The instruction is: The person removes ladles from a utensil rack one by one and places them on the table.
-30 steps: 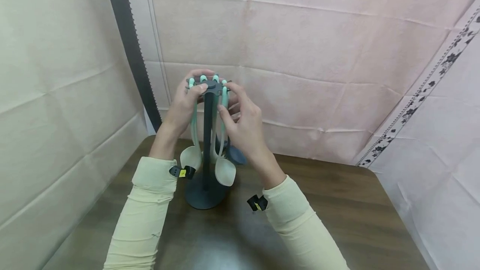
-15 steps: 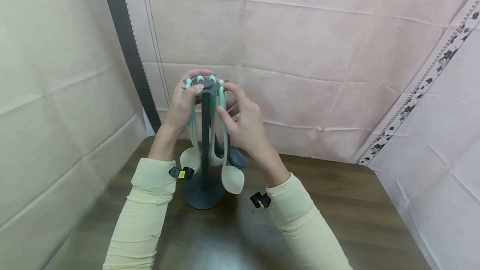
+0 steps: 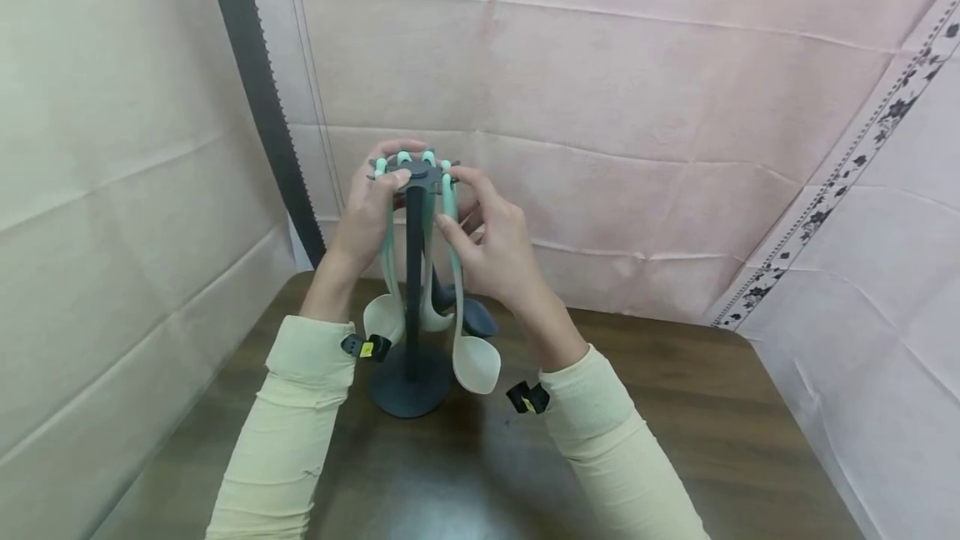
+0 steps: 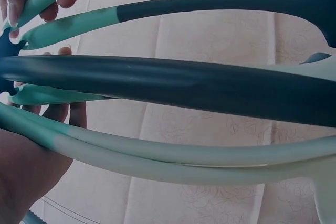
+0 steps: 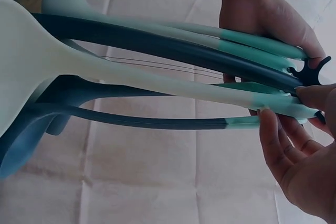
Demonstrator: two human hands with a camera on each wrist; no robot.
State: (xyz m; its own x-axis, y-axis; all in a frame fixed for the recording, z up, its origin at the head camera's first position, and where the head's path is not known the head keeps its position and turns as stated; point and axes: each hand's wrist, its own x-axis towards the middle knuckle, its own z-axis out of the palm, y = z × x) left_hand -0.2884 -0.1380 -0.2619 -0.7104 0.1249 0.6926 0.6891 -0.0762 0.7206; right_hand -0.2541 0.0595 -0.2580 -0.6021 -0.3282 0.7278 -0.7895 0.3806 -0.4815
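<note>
Left hand [image 3: 362,219] grips the top of a dark, round-based utensil stand [image 3: 414,273], thumb uppermost; right hand [image 3: 498,244] pinches the mint-green handle end of a cream, broad-bowled spoon [image 3: 476,365] hanging at the stand's near right. Another cream utensil [image 3: 383,317] hangs left, a navy utensil [image 3: 478,319] far right. A brown wood-grain table [image 3: 660,415] lies beneath; creased pale cloth [image 3: 585,148] rises behind.
</note>
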